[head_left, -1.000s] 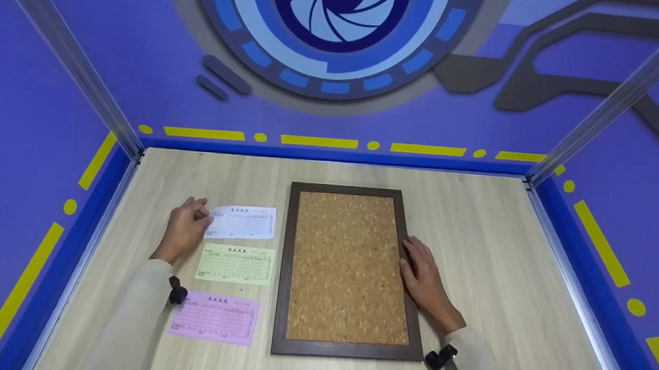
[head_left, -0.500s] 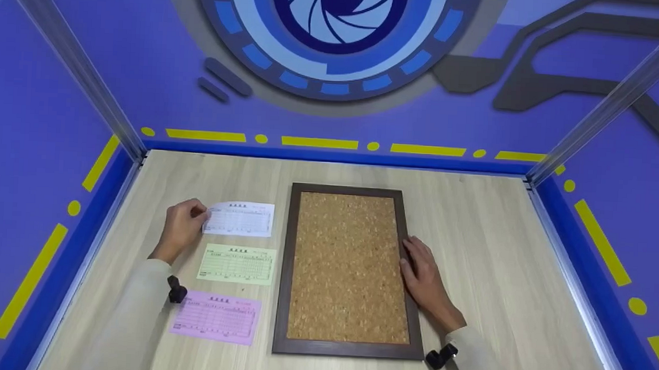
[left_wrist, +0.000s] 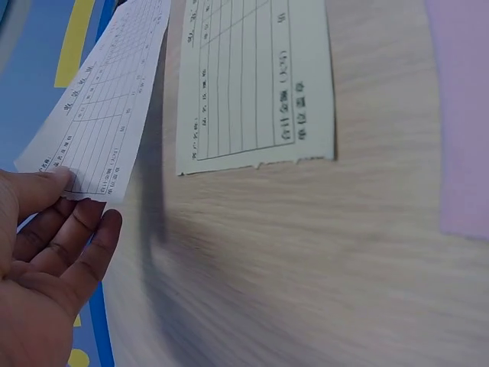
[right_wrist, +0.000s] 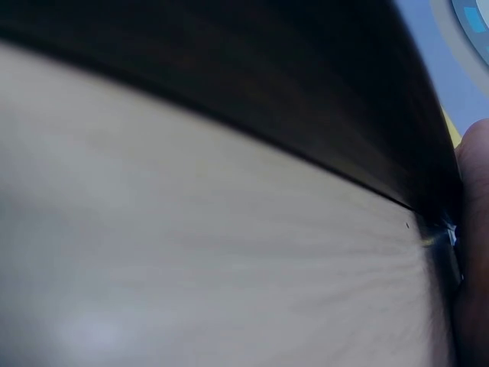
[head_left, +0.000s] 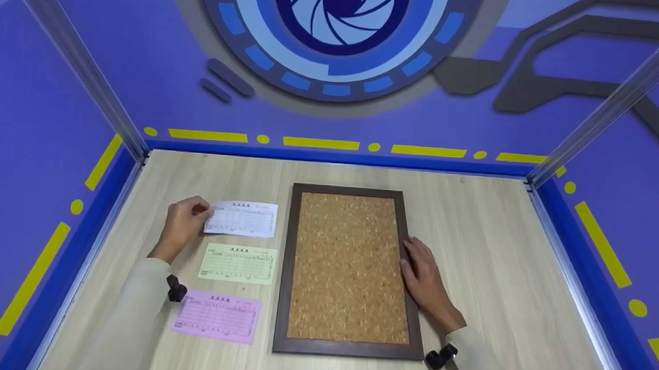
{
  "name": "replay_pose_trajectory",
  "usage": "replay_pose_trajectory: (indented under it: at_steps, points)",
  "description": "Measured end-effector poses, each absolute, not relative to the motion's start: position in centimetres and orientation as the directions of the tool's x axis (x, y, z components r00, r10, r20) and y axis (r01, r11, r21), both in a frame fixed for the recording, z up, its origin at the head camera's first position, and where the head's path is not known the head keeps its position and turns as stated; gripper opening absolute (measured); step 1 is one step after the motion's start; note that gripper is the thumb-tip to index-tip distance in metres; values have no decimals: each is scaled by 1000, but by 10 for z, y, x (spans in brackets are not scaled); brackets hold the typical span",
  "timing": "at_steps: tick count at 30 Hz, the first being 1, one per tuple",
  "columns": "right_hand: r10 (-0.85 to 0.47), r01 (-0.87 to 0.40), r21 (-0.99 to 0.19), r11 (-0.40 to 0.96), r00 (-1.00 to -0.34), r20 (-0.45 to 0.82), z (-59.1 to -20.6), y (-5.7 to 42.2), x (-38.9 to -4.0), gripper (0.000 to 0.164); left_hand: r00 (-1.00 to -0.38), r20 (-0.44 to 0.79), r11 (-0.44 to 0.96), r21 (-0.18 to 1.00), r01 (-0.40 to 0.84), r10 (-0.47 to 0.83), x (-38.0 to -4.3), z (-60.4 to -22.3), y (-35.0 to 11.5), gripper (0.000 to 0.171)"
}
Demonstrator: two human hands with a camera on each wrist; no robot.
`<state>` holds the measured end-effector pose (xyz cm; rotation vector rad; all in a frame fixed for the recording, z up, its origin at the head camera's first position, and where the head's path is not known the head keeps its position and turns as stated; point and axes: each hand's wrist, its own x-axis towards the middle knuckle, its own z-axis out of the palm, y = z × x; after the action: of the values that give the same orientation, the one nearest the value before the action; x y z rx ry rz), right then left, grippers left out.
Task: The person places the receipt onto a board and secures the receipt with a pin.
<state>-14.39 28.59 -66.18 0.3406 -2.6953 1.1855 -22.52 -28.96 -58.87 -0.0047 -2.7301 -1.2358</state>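
Observation:
My left hand (head_left: pixel 186 221) pinches the left edge of a white receipt slip (head_left: pixel 243 219) between thumb and fingers. In the left wrist view the white receipt slip (left_wrist: pixel 107 99) is raised off the table, its shadow falling on the wood. Just below it in the head view lies a green receipt slip (head_left: pixel 238 264), and nearer the front a pink one (head_left: pixel 217 316). My right hand (head_left: pixel 427 275) rests against the right side of a cork board (head_left: pixel 351 266) with a dark brown frame, fingers on the frame's edge. The right wrist view shows that dark frame (right_wrist: pixel 252 84) close up, blurred.
The light wooden table (head_left: pixel 493 259) is walled by blue-purple panels at the back and both sides. Metal posts stand at its back corners. A dark wrist camera (head_left: pixel 176 288) on the left sleeve overlaps the pink slip's corner.
My left hand has closed its thumb and fingers on the white receipt slip and lifted it slightly. The right hand and cork board stay in place.

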Motion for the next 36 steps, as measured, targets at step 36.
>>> replay_pose_trajectory:
  at_steps: [36]
  points:
    - [-140, -322, -679, 660, -940, 311, -666, 287, -144, 48, -991, 109, 506, 861, 57, -74, -219, -556, -277, 14]
